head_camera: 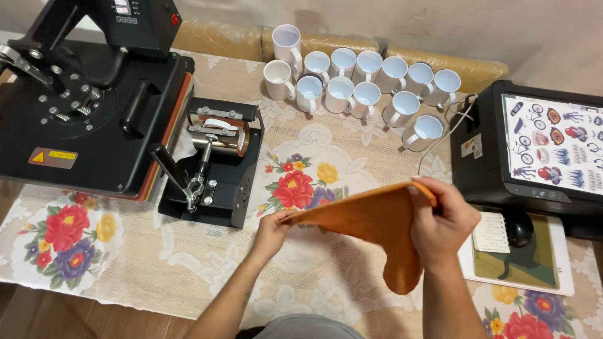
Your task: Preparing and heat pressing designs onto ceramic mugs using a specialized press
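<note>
An orange cloth point(370, 220) is stretched out above the table in the head view. My left hand point(271, 233) pinches its left corner. My right hand point(443, 221) grips its upper right edge, and one corner of the cloth hangs down below that hand. Both hands hold the cloth over a floral tablecloth point(314, 169).
A large black heat press point(81, 107) stands at the left, with a black mug press point(217, 163) beside it. Several white mugs point(358, 85) cluster at the back. A printer point(534, 150) with a sheet of pictures is at the right, a computer mouse point(519, 227) on a pad below.
</note>
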